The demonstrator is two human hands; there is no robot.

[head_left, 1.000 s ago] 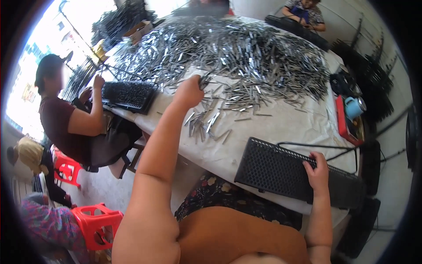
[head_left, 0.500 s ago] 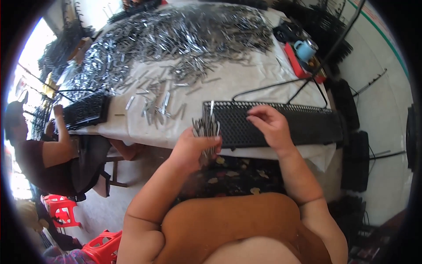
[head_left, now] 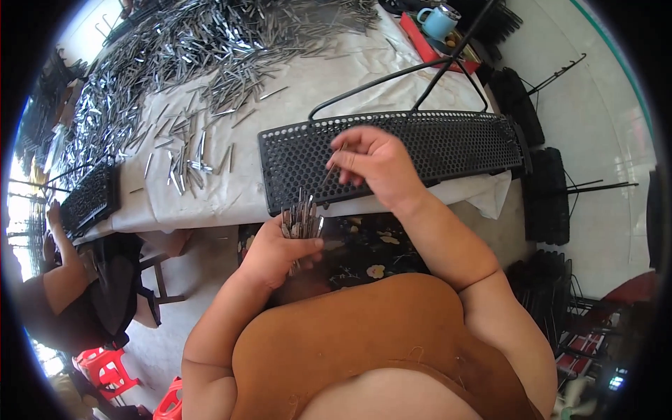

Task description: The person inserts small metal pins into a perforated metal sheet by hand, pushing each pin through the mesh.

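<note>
Since half a second ago: right hand (head_left: 374, 164) lifted off the perforated black panel (head_left: 434, 143), now pinching a single metal pin (head_left: 334, 162) between thumb and fingertips, held just above the panel's left half. Left hand (head_left: 280, 252) about where it was, below the table's near edge, closed around a bundle of metal pins (head_left: 301, 218) standing upright out of the fist. Hands apart, right above and slightly to the right of left; tip of the single pin pointing down toward the bundle, contact not clear.

Panel lying lengthwise along the near edge of the table (head_left: 336, 77), on a pale crumpled cover, black wire legs (head_left: 392, 77) rising from its far side. Loose pins (head_left: 185, 164) scattered near the left part of the near edge; large heap of pins (head_left: 210, 42) over the far left of the table. Blue mug (head_left: 437, 21) on a red tray (head_left: 427, 45) at the far right corner.

Second perforated panel (head_left: 91, 196) at the left edge, another person's hand (head_left: 52, 213) at it. Stacked black panels (head_left: 546, 196) on the floor to the right. Red plastic stool (head_left: 105, 367) lower left.
</note>
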